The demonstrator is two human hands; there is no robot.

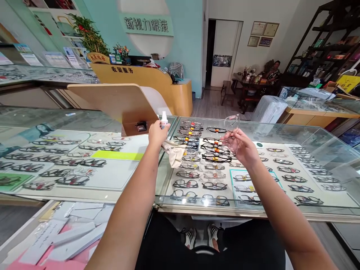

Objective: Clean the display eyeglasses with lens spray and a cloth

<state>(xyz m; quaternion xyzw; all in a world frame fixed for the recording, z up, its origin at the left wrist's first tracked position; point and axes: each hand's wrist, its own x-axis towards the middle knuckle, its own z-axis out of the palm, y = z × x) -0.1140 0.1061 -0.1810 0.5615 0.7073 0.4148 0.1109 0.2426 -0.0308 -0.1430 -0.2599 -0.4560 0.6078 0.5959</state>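
My left hand is closed around a small white spray bottle, its nozzle pointing up. A beige cloth hangs just below that hand, over the glass counter; whether my fingers also grip it I cannot tell. Raised above the counter at the right, my right hand pinches a pair of thin-framed eyeglasses, one lens standing up above the fingers. Beneath both hands, rows of eyeglasses lie inside the glass display case.
A wooden-backed mirror or stand rises from the counter left of my left hand. An open drawer with papers and flat boxes sits at lower left. Farther back are a wooden reception desk and a seated person by a dark table.
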